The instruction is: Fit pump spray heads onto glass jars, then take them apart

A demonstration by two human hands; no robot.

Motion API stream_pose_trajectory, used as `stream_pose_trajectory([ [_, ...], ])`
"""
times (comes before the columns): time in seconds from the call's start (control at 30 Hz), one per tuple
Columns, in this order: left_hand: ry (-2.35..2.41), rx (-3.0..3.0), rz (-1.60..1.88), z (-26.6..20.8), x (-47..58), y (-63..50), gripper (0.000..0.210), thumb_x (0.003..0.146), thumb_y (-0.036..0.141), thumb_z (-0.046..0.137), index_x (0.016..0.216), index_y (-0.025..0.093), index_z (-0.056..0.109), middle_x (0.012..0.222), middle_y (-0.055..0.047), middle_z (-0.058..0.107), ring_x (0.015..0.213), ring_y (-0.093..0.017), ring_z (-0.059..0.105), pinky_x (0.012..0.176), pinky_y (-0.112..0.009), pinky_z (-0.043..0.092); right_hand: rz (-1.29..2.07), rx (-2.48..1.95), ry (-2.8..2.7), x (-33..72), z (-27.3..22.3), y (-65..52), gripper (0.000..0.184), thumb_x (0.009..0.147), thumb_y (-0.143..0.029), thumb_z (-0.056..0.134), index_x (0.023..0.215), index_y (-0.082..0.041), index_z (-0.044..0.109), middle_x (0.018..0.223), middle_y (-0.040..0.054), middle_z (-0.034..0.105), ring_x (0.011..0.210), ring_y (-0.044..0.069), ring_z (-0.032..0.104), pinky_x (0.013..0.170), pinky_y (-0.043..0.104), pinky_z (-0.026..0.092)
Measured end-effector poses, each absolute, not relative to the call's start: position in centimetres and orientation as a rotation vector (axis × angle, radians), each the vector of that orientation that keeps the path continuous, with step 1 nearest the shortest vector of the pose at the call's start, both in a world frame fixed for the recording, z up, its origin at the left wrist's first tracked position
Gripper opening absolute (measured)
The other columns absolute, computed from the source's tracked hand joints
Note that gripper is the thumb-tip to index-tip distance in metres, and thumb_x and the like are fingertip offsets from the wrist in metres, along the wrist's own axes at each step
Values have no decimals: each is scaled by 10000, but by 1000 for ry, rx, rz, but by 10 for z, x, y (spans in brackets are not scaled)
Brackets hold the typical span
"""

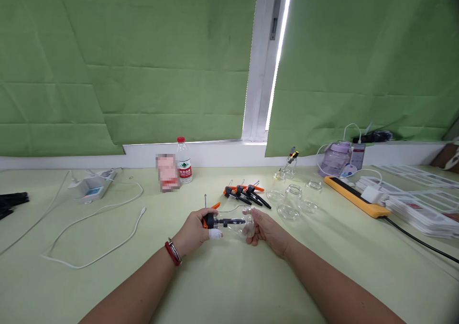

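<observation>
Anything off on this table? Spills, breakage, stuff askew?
No spill or breakage that I can see. Mildly odd: a white cable trails untidily across the left of the table, and a pixelated patch beside the water bottle hides whatever is there. The clear bottle is sideways, but left hand and right hand hold it.

Green blinds [143,56], white window frame [262,66] (bright slit [279,51] alongside), pale tabletop [233,286]

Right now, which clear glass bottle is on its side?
The clear glass bottle in your right hand, with a black rod inside; the other glass bottles stand upright.
</observation>
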State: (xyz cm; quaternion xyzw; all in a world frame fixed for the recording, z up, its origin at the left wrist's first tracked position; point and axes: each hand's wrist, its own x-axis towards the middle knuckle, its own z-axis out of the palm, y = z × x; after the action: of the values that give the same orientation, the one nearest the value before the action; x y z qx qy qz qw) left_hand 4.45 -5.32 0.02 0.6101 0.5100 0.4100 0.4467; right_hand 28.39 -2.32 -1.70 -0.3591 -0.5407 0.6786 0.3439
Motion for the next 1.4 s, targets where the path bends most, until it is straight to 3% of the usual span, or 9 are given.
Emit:
stream_pose_trajectory([
  [0.1,1261,1505,1028,1,43,-52,583,487,297,826,1010,158,609,792,-16,614,699,-150,529,654,-271,449,1761,-922,-1414,284,-16,-25,547,842,-603,403,1174,-175,481,811,75,651,612,157,619,496,247,463],
  [0.17,1263,1492,1050,2,43,-52,573,488,287,824,1003,156,612,783,-15,615,699,-150,528,653,-271,449,1736,-860,-1426,285,-14,-26,569,836,-563,459,1286,-216,418,1056,116,608,729,169,623,544,270,487],
  [0.23,1280,1479,1070,4,42,-53,565,487,279,823,998,153,616,789,-19,615,706,-152,528,649,-269,448,1673,-775,-1471,287,-11,-28,636,812,-479,561,1372,-318,309,1317,106,441,855,173,601,631,302,504],
  [0.3,1286,1475,1080,5,42,-53,560,490,274,821,999,153,621,798,-21,613,713,-152,528,647,-266,447,1612,-716,-1538,289,-9,-30,719,780,-399,635,1388,-397,250,1415,73,312,914,173,575,704,332,497],
  [0.47,1242,1452,1070,7,42,-55,561,496,258,822,1002,148,607,771,0,589,682,-131,517,639,-254,441,1605,-695,-1566,290,-8,-29,713,769,-376,659,1382,-378,294,1277,84,427,837,157,580,726,350,478],
  [0.73,1241,1408,1030,9,45,-56,610,466,287,835,1013,156,600,751,15,585,665,-131,533,639,-264,452,1682,-816,-1432,283,-21,-23,598,809,-516,553,1320,-243,404,915,58,579,618,123,580,600,291,473],
  [0.87,1226,1437,1056,5,41,-53,591,469,305,835,994,158,605,782,-4,604,674,-136,535,654,-273,459,1657,-818,-1472,285,-18,-25,617,811,-516,550,1346,-256,383,1028,88,560,717,145,584,619,293,476],
  [1.03,1230,1456,1063,3,39,-51,588,479,318,831,994,147,605,775,-23,616,687,-153,546,655,-278,461,1583,-678,-1594,289,-7,-29,737,760,-394,664,1388,-384,279,1386,56,322,937,155,512,794,334,462],
  [1.4,1234,1464,1062,3,40,-52,555,476,297,826,973,157,620,768,4,594,678,-136,522,648,-264,448,1629,-763,-1554,290,-11,-27,677,739,-411,676,1343,-364,374,1248,73,428,914,174,549,732,319,460],
])
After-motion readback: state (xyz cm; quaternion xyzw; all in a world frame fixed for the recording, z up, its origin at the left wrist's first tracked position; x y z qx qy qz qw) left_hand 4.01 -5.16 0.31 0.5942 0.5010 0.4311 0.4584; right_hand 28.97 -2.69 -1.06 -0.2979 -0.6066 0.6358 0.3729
